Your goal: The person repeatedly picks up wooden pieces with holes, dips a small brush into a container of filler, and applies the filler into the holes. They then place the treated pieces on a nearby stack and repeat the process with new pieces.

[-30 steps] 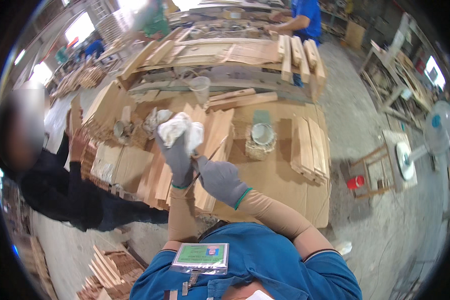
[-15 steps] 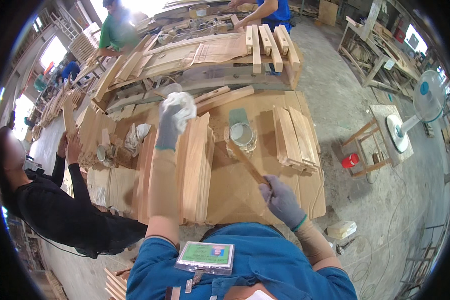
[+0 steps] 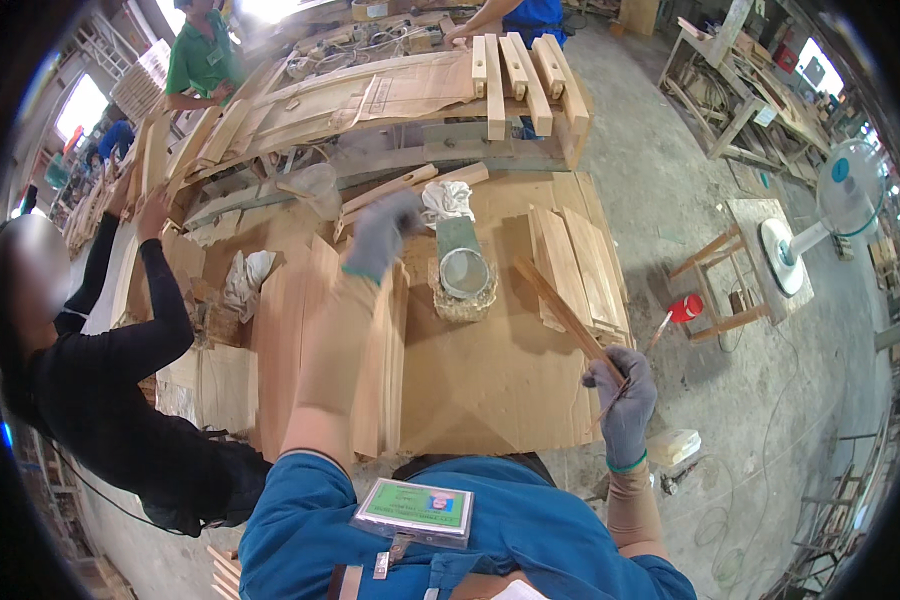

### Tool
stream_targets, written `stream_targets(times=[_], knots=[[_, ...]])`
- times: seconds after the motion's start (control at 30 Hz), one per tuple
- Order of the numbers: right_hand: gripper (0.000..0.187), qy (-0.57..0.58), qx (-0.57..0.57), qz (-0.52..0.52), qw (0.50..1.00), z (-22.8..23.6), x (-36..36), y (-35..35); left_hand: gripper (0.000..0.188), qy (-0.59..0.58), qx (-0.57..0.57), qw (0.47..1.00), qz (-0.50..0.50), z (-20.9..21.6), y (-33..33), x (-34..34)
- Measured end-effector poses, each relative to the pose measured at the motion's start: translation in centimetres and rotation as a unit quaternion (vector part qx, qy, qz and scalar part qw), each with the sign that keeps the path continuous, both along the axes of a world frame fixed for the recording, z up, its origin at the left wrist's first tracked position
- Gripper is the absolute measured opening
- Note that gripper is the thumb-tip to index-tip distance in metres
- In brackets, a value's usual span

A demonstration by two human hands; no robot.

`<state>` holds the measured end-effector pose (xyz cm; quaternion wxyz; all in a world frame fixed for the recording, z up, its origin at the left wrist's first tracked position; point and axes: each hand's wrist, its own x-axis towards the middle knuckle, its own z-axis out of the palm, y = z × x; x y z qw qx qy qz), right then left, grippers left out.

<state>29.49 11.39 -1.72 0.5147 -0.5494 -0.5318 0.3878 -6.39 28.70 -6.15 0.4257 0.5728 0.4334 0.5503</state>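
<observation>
In my right hand [image 3: 625, 395], gloved in grey, a long flat wooden stick [image 3: 565, 315] is gripped near its lower end. The stick slants up and left, above the right-hand stack of wooden pieces [image 3: 580, 270]. My gloved left hand [image 3: 385, 235] is over the far end of the left stack of wooden boards [image 3: 295, 350], its fingers smeared by motion. Just right of it is a crumpled white cloth [image 3: 447, 200], apart from the hand. A round can [image 3: 465, 272] with greyish contents stands on a crusted block [image 3: 462, 308] between the stacks.
Cardboard [image 3: 490, 400] covers the table. At my left, a person in black [image 3: 120, 370] handles a wooden piece. Behind is a bench [image 3: 410, 100] with long wooden parts and two other people. A fan [image 3: 785, 255] stands on a stool at right, near a red bucket [image 3: 685, 308].
The white cloth has left my left hand and is now behind the can. My left hand has moved right and nearer. My right hand has carried the stick rightward, away from the can.
</observation>
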Motion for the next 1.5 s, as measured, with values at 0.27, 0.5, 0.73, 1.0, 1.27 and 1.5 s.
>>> stream_targets(times=[0.27, 0.5, 0.73, 1.0, 1.27, 1.5], knots=[[0.032, 0.181, 0.063, 0.11, 0.975, 1.4, -5.6, 1.1, 0.026, -0.439, -0.321, 0.833, -0.104, 3.2, -13.7, 12.6], [0.02, 0.018, 0.167, 0.162, 0.972, 1.9, -7.2, 3.6, 0.031, -0.315, -0.287, 0.879, -0.216, 5.5, -12.6, 12.5], [0.02, 0.082, 0.109, 0.021, 0.99, 1.7, -4.3, 7.9, 0.05, 0.38, -0.092, 0.911, 0.134, -0.9, -1.5, 7.1], [0.01, 0.04, 0.116, -0.07, 0.99, -2.6, 0.0, 8.3, 0.049, 0.256, -0.175, 0.946, 0.091, -7.6, 5.2, 4.1], [0.016, 0.135, 0.053, -0.032, 0.989, 0.0, -1.1, 6.5, 0.036, 0.128, -0.275, 0.952, 0.035, -7.7, 0.5, 3.8], [0.015, -0.001, 0.198, 0.161, 0.967, 4.7, -0.8, 5.1, 0.026, -0.197, -0.241, 0.948, 0.066, 1.8, -7.5, 1.3]])
